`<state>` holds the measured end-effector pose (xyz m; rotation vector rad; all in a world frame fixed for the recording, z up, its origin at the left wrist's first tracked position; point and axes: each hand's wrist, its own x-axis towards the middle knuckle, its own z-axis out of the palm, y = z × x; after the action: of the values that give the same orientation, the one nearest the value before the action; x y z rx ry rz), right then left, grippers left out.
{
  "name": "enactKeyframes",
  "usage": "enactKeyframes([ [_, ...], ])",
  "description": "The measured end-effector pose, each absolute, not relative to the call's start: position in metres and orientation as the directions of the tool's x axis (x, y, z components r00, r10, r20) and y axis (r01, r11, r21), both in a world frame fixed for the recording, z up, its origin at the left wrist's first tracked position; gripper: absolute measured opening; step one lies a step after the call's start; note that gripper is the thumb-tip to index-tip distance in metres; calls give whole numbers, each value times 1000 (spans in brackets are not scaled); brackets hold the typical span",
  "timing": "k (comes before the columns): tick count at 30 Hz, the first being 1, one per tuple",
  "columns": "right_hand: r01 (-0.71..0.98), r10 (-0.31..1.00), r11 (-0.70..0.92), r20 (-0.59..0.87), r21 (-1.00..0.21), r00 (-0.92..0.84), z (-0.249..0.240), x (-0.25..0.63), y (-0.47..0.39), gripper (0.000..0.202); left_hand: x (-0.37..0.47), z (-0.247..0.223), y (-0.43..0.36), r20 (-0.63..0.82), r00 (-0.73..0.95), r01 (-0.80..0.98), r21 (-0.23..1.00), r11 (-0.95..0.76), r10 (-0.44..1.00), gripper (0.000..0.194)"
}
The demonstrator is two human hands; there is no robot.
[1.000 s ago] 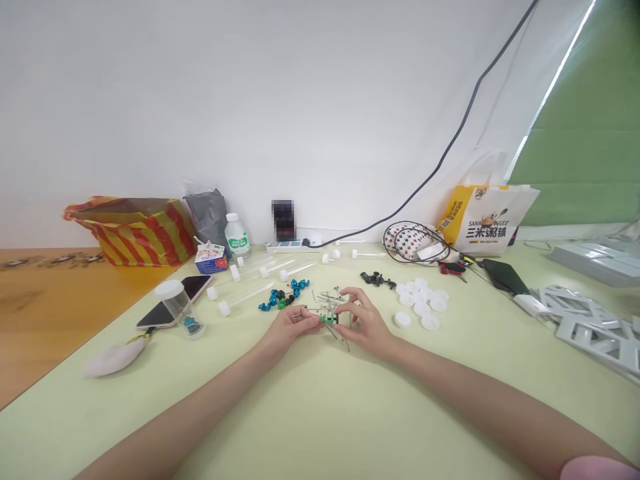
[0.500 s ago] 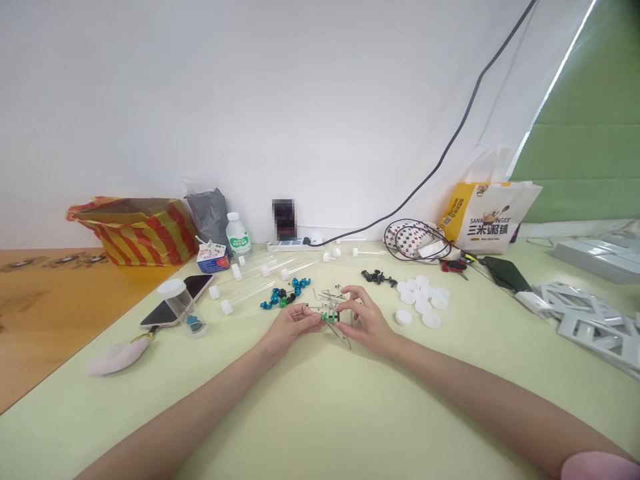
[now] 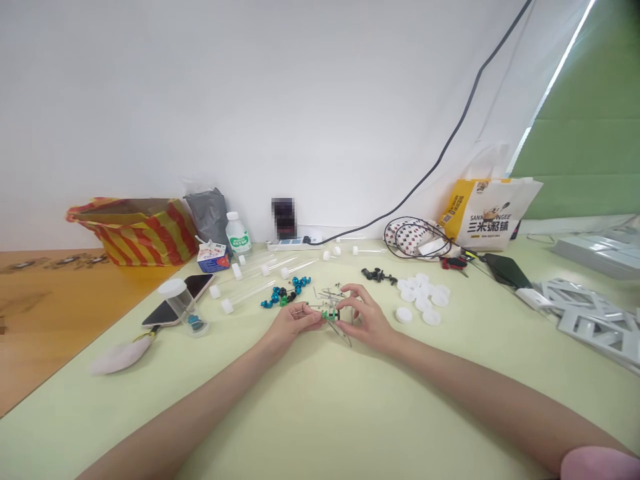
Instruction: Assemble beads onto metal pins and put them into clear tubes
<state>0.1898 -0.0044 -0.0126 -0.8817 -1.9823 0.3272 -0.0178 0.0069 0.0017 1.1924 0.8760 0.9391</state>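
Over the middle of the table, my left hand [image 3: 293, 325] pinches a small green part [image 3: 326, 315] with thin metal rods about it. From the other side, the thumb and fingers of my right hand [image 3: 369, 320] close on a small black piece [image 3: 337, 314] at the right end of the green part. The finer details are too small to make out. Loose thin metal rods [image 3: 344, 336] lie beneath and behind my fingers. Shiny blue pieces [image 3: 287, 292] are heaped beyond my left hand, and black knobs [image 3: 379, 275] beyond my right.
White round caps [image 3: 423, 291] lie right of my right hand. Clear capped tubes [image 3: 255, 291] are spread at the back left, near a phone [image 3: 165, 313] and an upright clear tube [image 3: 181, 303]. White frames [image 3: 595, 320] lie far right; a black cable [image 3: 440, 160] hangs down the wall.
Both hands stay in nearly the same place on the green part and black piece. The view has shifted very slightly.
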Motion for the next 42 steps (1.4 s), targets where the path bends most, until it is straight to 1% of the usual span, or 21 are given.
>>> enactKeyframes([
  [8, 457, 698, 706, 638, -541, -324, -14, 190, -4, 18, -17, 3, 6, -57, 376, -129, 985, 114, 925, 19],
  [14, 444, 707, 701, 628, -559, -325, -12, 189, -4, 26, -18, 3, 7, -65, 366, -125, 985, 118, 928, 19],
  [23, 456, 702, 704, 632, -545, -329, -12, 190, -4, 20, -18, 3, 6, -56, 380, -135, 984, 115, 923, 20],
  [34, 461, 694, 710, 642, -533, -326, -14, 190, -3, 17, -15, 5, 4, -64, 346, -136, 984, 118, 936, 22],
  [40, 441, 704, 704, 632, -557, -326, -14, 191, -3, 27, -12, 8, 0, -56, 315, -127, 987, 101, 947, 25],
  [42, 435, 704, 705, 629, -560, -329, -14, 191, -4, 27, -13, 7, 0, -52, 314, -126, 987, 96, 948, 25],
])
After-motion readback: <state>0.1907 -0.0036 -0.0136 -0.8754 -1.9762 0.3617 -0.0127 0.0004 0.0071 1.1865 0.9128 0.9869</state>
